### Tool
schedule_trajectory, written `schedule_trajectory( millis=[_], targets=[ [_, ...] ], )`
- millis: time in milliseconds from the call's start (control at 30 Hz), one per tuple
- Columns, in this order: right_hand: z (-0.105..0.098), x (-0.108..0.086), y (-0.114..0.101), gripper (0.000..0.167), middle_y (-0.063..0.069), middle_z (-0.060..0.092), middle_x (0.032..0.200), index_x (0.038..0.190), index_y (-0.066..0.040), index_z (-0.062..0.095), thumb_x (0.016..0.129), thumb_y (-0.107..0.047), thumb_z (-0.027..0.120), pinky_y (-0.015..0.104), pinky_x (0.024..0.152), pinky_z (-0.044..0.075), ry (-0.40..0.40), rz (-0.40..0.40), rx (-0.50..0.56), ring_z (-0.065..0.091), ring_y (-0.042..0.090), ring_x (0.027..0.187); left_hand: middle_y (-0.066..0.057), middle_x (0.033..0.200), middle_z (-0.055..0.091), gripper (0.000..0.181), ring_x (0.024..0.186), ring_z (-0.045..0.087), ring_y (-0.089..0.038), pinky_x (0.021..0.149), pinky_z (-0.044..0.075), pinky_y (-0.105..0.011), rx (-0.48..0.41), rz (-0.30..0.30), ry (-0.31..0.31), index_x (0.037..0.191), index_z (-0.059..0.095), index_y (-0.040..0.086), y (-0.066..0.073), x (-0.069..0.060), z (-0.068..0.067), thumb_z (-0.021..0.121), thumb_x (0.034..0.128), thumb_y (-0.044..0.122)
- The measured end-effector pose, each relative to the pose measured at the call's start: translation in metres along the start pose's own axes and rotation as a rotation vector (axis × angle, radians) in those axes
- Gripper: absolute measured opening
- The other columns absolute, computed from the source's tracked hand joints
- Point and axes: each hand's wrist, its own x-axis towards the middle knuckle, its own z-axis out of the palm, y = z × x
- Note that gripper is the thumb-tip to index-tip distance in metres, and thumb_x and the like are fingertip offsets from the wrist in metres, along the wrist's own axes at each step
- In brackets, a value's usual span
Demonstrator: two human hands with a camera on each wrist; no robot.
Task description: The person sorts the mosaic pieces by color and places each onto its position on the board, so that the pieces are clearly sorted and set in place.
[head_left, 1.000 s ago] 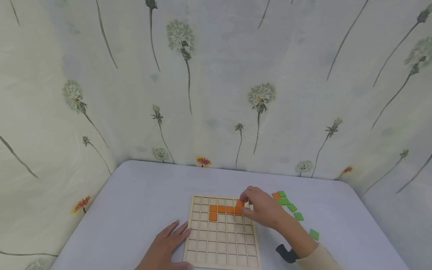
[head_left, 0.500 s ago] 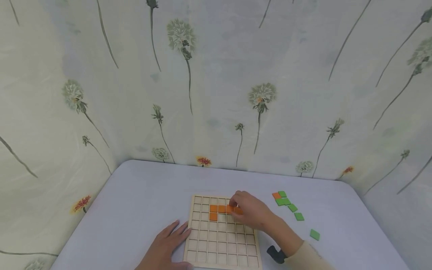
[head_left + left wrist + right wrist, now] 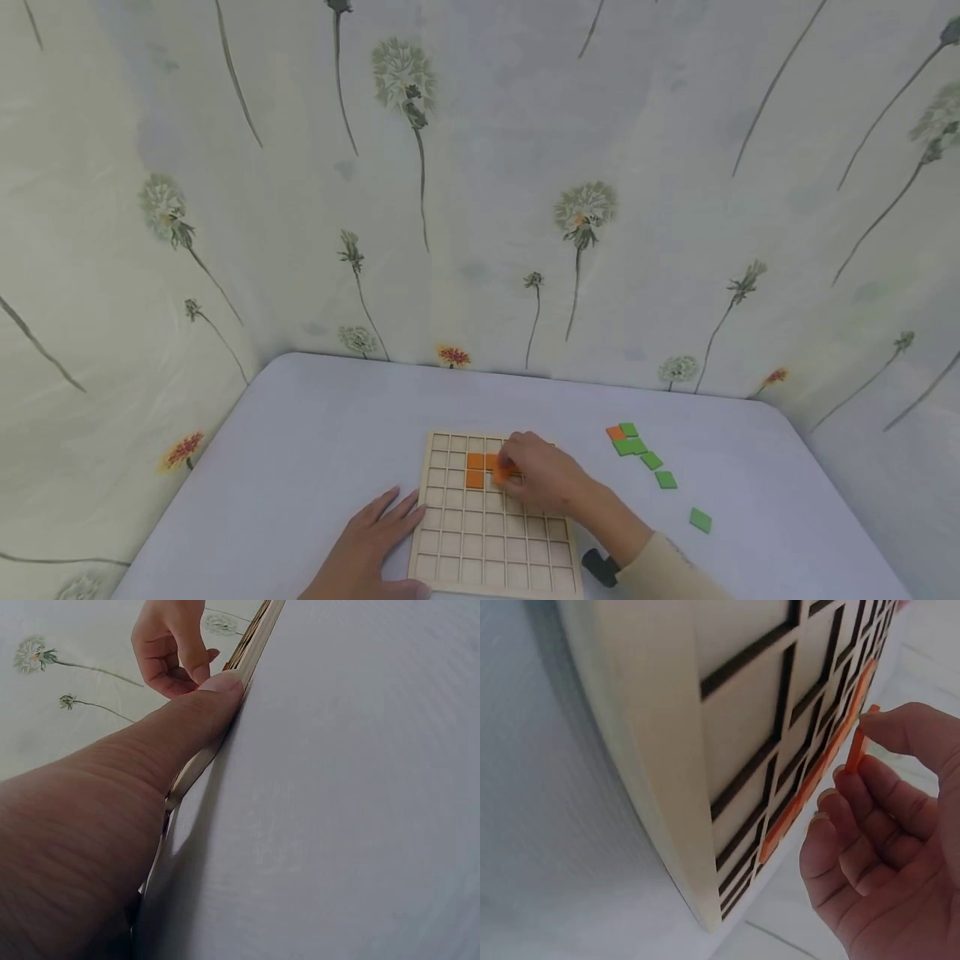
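Observation:
A wooden grid board (image 3: 491, 546) lies on the table. Orange square tiles fill part of one row near its far side, and another orange tile (image 3: 474, 479) sits one cell below the row's left end. My right hand (image 3: 546, 477) pinches a loose orange tile (image 3: 861, 742) between thumb and fingertip, tilted and just off the board beside that row. The hand hides part of the row in the head view. My left hand (image 3: 371, 542) lies with fingers spread against the board's left side; its thumb (image 3: 202, 709) touches the near edge.
Right of the board several green tiles (image 3: 665, 480) lie scattered on the white table (image 3: 330, 417), with one orange tile (image 3: 616, 433) among them. A dark curved object (image 3: 598, 568) shows by the right wrist. A flower-patterned cloth (image 3: 480, 183) stands behind the table.
Pinching the orange tile, my right hand has moved left along the row, from near its right end to its middle, and slightly nearer. The left hand stays against the board.

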Motion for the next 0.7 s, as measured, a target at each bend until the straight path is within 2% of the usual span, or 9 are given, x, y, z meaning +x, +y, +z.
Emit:
schedule_trajectory(
  millis=[300,500,700],
  targets=[
    [0.0081,0.004,0.0015,0.015,-0.01,0.059,0.096,0.105,-0.015,0.071,0.093,-0.023,0.076,0.032,0.079,0.055,0.002,-0.033,-0.026,0.054,0.01,0.09,-0.004,0.164,0.043,0.105,0.154,0.03,-0.037,0.118,0.032,-0.064,0.026,0.01,0.0,0.157,0.05,0.012,-0.0002,-0.0005,-0.0008,0.066,0.0798,0.082],
    [0.0086,0.0046,0.0002,0.014,-0.01,0.057,0.096,0.104,-0.017,0.07,0.093,-0.023,0.076,0.031,0.076,0.054,-0.004,-0.029,-0.034,0.051,0.009,0.088,-0.003,0.164,0.044,0.104,0.153,0.03,-0.036,0.119,0.032,-0.062,0.05,0.004,-0.002,0.156,0.05,0.013,0.0023,0.0,-0.0019,0.068,0.0797,0.081],
    [0.008,0.0048,-0.0029,0.015,-0.009,0.059,0.097,0.105,-0.015,0.073,0.094,-0.023,0.077,0.032,0.079,0.055,-0.012,-0.027,-0.028,0.053,0.01,0.09,-0.002,0.164,0.044,0.103,0.153,0.031,-0.036,0.119,0.032,-0.062,0.06,-0.002,-0.003,0.156,0.051,0.013,0.0045,-0.0008,-0.0028,0.071,0.0795,0.078]
  ],
)
